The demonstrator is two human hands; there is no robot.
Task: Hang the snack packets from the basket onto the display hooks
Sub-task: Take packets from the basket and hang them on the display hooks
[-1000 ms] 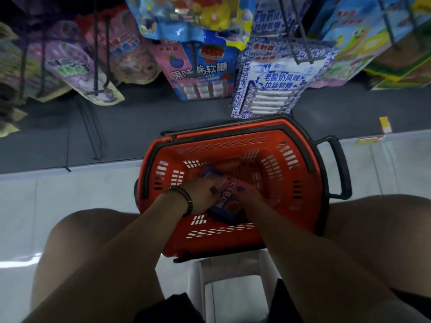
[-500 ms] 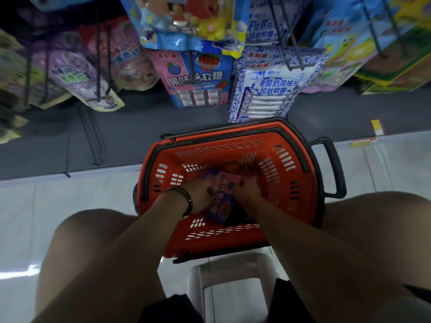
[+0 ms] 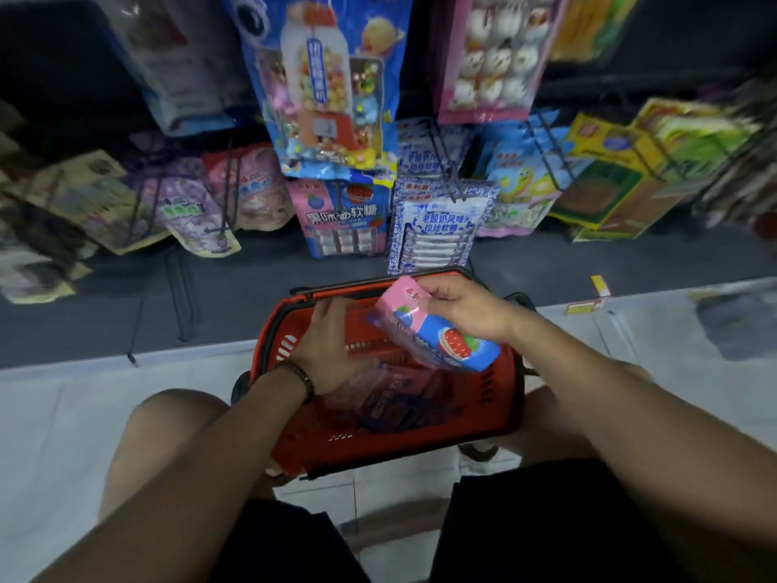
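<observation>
Between the person's knees sits the orange basket [image 3: 380, 454], with more packets [image 3: 399, 408] lying blurred at its bottom. The left hand [image 3: 332, 347] hovers flat over it, fingers straight and holding nothing. The right hand [image 3: 469, 309] grips a pink-and-blue snack packet [image 3: 441, 338] above the basket's far rim. Beyond, a matching packet [image 3: 342, 216] hangs on the display.

The light is dim. A pale tiled floor [image 3: 63, 414] spreads from nine to three o'clock. At twelve a dark grey shelf base [image 3: 546, 267] runs across, with a yellow tag [image 3: 600, 285] lying at two. A white stool [image 3: 378, 494] shows beneath me at six.
</observation>
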